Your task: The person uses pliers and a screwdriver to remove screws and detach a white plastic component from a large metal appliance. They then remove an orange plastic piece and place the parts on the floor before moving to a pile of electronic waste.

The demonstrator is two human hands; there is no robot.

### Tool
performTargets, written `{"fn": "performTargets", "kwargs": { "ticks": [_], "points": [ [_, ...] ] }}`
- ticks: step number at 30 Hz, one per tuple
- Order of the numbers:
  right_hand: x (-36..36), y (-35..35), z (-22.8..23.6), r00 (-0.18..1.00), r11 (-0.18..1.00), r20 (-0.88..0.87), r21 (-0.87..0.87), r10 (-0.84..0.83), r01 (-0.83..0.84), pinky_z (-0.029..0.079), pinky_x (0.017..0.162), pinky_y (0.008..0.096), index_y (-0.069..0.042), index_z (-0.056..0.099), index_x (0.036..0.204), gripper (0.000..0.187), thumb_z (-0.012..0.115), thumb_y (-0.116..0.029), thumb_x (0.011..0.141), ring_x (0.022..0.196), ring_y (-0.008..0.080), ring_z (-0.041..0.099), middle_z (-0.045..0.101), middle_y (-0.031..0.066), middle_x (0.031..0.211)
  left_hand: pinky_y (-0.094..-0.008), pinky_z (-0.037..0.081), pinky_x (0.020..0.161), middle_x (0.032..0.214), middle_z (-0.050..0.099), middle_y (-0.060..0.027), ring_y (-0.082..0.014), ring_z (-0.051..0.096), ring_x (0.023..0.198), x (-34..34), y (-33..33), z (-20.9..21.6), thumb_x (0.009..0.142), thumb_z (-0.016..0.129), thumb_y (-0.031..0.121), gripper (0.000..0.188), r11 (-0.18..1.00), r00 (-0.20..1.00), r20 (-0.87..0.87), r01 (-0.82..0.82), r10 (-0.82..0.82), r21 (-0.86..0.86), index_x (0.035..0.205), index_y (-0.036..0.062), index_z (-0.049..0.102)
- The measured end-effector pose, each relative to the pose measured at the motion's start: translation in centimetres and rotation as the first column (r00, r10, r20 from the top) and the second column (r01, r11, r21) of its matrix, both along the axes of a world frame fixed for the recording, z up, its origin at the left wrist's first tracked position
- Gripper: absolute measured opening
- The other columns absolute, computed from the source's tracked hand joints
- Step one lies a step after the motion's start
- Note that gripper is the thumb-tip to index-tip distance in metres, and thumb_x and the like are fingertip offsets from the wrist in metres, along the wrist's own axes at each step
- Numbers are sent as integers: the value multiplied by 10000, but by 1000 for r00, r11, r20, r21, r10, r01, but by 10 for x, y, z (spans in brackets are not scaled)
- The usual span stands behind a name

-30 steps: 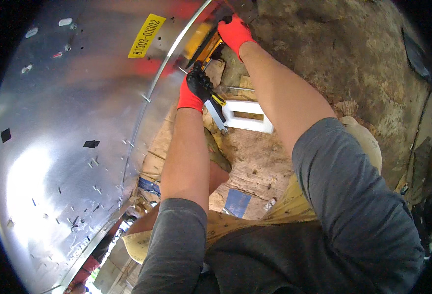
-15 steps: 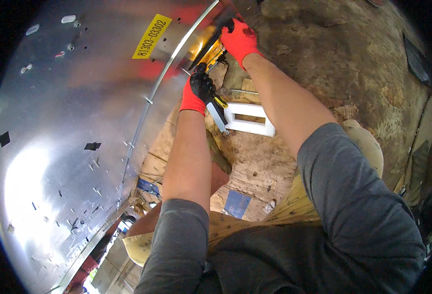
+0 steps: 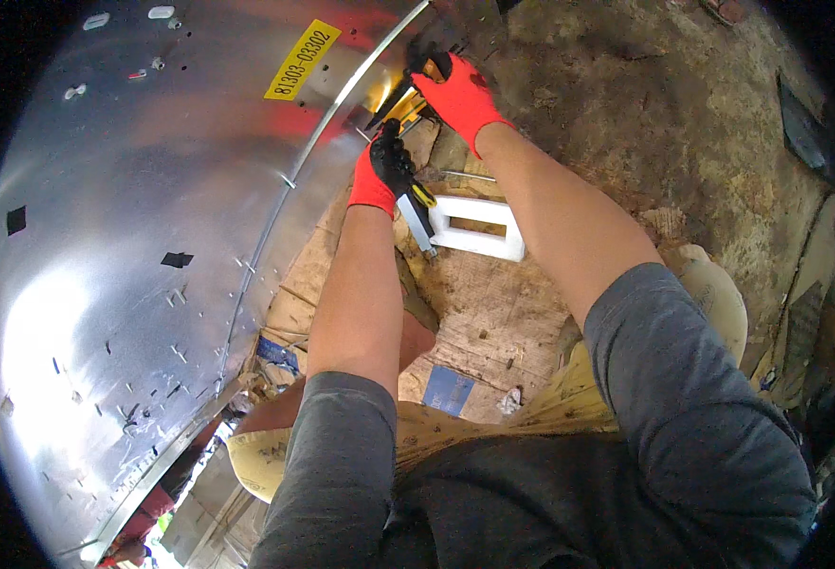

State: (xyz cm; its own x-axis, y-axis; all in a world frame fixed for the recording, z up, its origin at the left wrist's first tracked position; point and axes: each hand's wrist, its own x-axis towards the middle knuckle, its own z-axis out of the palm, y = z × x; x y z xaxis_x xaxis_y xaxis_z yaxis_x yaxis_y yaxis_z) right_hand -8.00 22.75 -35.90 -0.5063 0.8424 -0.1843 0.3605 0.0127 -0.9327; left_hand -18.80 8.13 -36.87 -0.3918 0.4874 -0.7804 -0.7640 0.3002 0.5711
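My left hand (image 3: 386, 169), in a red glove with black palm and fingers, is closed round a grey, black and yellow tool (image 3: 417, 224). The tool's flat end points back toward me; its exact kind is unclear. Farther away and to the right, my right hand (image 3: 455, 93) wears a matching glove. Its fingers curl at the upper end of a dark narrow strip (image 3: 391, 104), which slants down toward my left hand. A large curved sheet-metal panel (image 3: 218, 161) lies at the left, its rim (image 3: 332, 109) close to both hands. Yellow reflections show by the strip.
A white rectangular frame (image 3: 479, 248) with an open middle lies below the hands on worn brown boards. A blue piece (image 3: 448, 390) lies nearer me. Thin pins (image 3: 179, 353) stick out of the panel. A dark flat piece (image 3: 809, 128) lies at the far right.
My right hand has drawn slightly nearer and left, and its fingers now curl more at the dark strip. My left hand keeps its grip on the tool. The view has shifted slightly.
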Motion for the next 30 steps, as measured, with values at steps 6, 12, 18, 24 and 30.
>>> {"fn": "performTargets", "kwargs": {
  "ticks": [6,12,18,24,30],
  "points": [
    [14,-2,-4,998,976,-12,-207,57,-58,456,943,398,-83,576,1226,494,600,-385,836,1124,323,565,593,166,1212,-271,277,411,560,382,53,-105,371,448,-2,-18,-12,850,665,366,188,999,998,28,48,-48,-12,886,196,594],
    [11,-72,8,949,869,125,382,289,-315,493,835,425,-109,620,976,248,548,-292,826,962,326,604,630,113,1002,-345,435,551,708,560,7,-179,538,619,6,-23,-56,868,610,326,261,954,926,-366,192,-97,231,1065,154,627],
    [23,-85,14,914,835,198,373,353,-403,480,854,399,-137,622,1110,310,571,-282,840,994,302,591,612,99,1106,-366,493,807,990,657,-108,-281,621,937,-51,-65,-92,853,575,265,289,605,-169,-779,540,-604,-586,1079,89,610],
    [29,-99,16,948,858,165,405,271,-315,475,854,401,-123,617,1105,291,555,-260,855,987,293,593,607,91,1090,-426,391,1012,1272,529,-96,-272,498,1176,-20,-38,-52,959,361,294,363,800,950,207,68,-235,596,1251,108,472],
    [35,-115,33,897,792,154,426,414,-438,473,827,406,-117,617,1114,295,542,-237,855,966,285,597,605,93,1040,-439,365,1040,1301,511,-94,-263,484,1197,-34,-77,-57,975,283,329,412,713,848,448,-126,-283,690,1284,119,455]
  ]
}}
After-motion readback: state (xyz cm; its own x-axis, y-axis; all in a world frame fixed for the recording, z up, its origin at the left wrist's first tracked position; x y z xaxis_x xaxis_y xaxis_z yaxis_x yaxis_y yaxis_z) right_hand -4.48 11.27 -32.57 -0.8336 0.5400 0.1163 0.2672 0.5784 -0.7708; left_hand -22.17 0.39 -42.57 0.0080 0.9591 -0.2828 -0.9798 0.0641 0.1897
